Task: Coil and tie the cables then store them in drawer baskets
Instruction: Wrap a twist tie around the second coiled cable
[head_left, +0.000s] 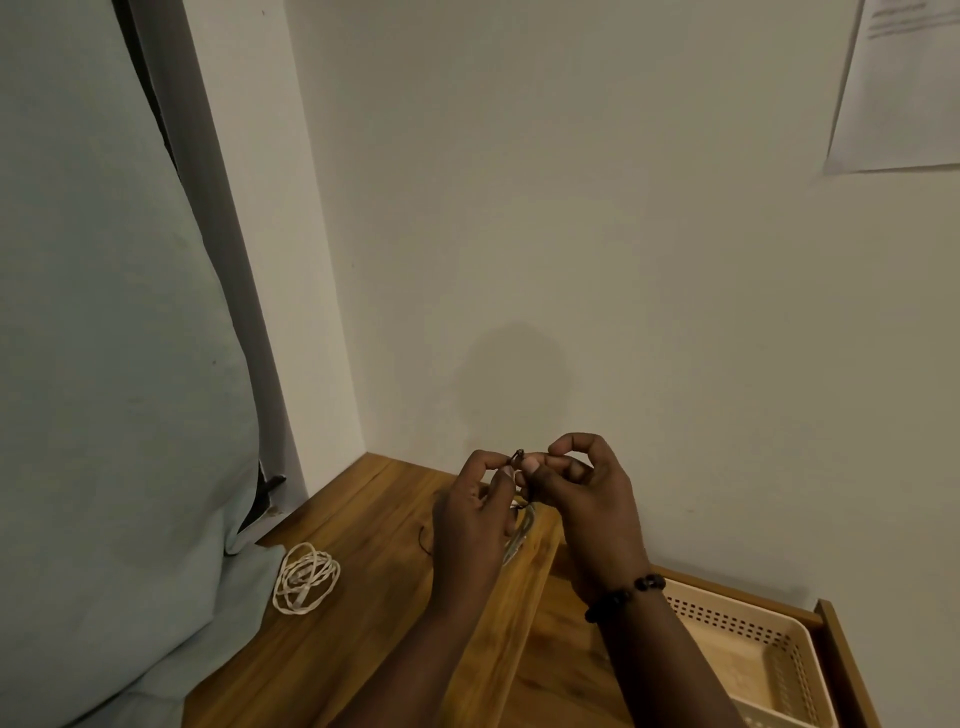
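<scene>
While both hands work raised above the wooden bench (363, 545), the left hand (475, 512) and the right hand (587, 499) meet fingertip to fingertip, each pinching a small dark tie (519, 456) between thumb and forefinger. Below them hangs a pale cable (519, 535), mostly hidden behind the left hand, so whether its loops are neatly gathered cannot be told. A second white cable (306, 578) lies coiled on the bench near its left edge, beside a pale blue cloth (119, 364); whether it is tied cannot be seen. At the bench's right end an open drawer (844, 660) holds a beige perforated basket (748, 618).

My reading is that the tie is being twisted closed, with storing yet to come. The risk is in the grip: the tie is tiny and held only by fingertips, so a slip could let it spring open and the hanging loops fall apart. A loose twist could likewise come undone when the bundle is dropped into the basket
</scene>
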